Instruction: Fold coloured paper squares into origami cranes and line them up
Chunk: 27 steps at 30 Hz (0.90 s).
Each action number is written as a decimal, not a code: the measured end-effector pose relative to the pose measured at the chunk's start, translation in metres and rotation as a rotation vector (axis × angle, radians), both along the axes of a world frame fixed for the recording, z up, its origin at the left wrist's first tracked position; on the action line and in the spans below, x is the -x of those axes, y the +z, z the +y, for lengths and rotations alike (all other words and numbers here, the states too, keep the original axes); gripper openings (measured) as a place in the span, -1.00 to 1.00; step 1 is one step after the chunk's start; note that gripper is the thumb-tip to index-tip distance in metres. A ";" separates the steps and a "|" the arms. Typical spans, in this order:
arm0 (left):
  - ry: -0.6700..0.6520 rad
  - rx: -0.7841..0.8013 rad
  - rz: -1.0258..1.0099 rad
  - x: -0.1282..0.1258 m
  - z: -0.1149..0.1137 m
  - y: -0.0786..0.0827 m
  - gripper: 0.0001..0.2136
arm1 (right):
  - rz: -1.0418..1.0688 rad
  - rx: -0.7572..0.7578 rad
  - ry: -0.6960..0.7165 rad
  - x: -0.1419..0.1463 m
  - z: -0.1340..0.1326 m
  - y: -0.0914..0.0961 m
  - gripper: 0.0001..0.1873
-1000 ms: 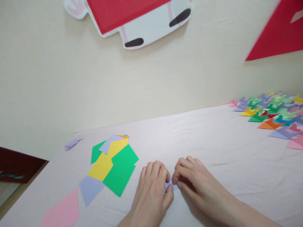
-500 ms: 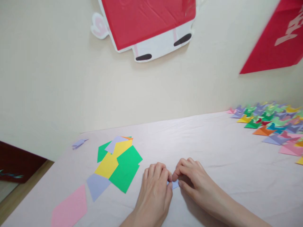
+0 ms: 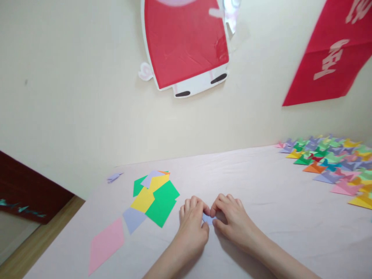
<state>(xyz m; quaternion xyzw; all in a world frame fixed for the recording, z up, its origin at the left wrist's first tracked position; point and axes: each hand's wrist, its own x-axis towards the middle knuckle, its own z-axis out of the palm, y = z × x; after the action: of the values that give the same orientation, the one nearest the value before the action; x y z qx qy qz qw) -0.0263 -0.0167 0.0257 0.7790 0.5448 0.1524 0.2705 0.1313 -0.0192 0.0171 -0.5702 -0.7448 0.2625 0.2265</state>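
Observation:
My left hand (image 3: 192,224) and my right hand (image 3: 231,219) meet fingertip to fingertip on the pale pink table cover (image 3: 261,182). Both are closed in a pinch on a small lilac folded paper (image 3: 208,219), which shows only as a sliver between the fingers. It lies against the cover near the front middle. Just left of my left hand sits a loose pile of flat paper squares (image 3: 154,193) in green, yellow and lilac.
A pink square (image 3: 106,244) lies at the front left, a small lilac folded piece (image 3: 114,177) near the back left edge. Several folded coloured paper shapes (image 3: 334,161) crowd the right side. The wall behind carries a red cartoon cutout (image 3: 188,46) and a red banner (image 3: 331,58).
The view has tilted up, so hands and papers sit lower and farther off in the picture. Both hands stay pinched on the lilac paper in the same spot.

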 end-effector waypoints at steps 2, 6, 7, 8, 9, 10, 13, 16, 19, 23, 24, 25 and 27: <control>0.026 0.004 -0.004 -0.001 0.000 -0.001 -0.63 | 0.001 0.000 0.007 -0.002 0.001 -0.001 -0.70; 0.084 -0.011 0.016 -0.004 -0.002 -0.003 -0.61 | 0.000 -0.001 0.037 -0.007 0.004 -0.004 -0.61; 0.099 -0.013 0.023 -0.005 -0.003 -0.003 -0.61 | 0.003 -0.004 0.036 -0.008 0.005 -0.004 -0.60; 0.113 -0.017 0.031 -0.006 -0.004 -0.003 -0.62 | 0.010 -0.007 0.032 -0.008 0.005 -0.004 -0.59; 0.123 -0.024 0.033 -0.006 -0.005 -0.003 -0.62 | 0.020 -0.008 0.031 -0.009 0.004 -0.004 -0.58; 0.126 -0.036 0.031 -0.005 -0.007 -0.004 -0.62 | 0.032 -0.009 0.030 -0.010 0.003 -0.004 -0.58; 0.124 -0.117 -0.014 -0.001 -0.013 -0.008 -0.67 | 0.079 -0.040 0.049 -0.013 -0.002 -0.003 -0.57; 0.097 -0.212 -0.081 0.005 -0.019 -0.013 -0.74 | 0.127 -0.098 0.085 -0.015 -0.008 -0.001 -0.59; 0.068 -0.245 -0.111 0.008 -0.023 -0.015 -0.78 | 0.122 -0.136 0.119 -0.016 -0.013 0.000 -0.59; 0.081 -0.281 -0.134 0.006 -0.023 -0.015 -0.84 | 0.091 -0.193 0.124 -0.012 -0.014 -0.003 -0.67; 0.089 -0.291 -0.142 0.005 -0.022 -0.015 -0.85 | 0.076 -0.211 0.114 -0.010 -0.013 -0.004 -0.70; 0.099 -0.301 -0.149 0.004 -0.021 -0.015 -0.86 | 0.059 -0.229 0.101 -0.008 -0.011 -0.005 -0.74; 0.125 -0.310 -0.174 0.004 -0.018 -0.016 -0.85 | 0.039 -0.253 0.078 -0.006 -0.006 -0.007 -0.85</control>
<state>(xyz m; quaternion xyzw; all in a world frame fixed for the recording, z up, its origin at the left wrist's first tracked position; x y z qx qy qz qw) -0.0302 -0.0342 0.0096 0.7598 0.5368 0.3178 0.1830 0.1371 -0.0257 0.0098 -0.5023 -0.7891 0.1860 0.3007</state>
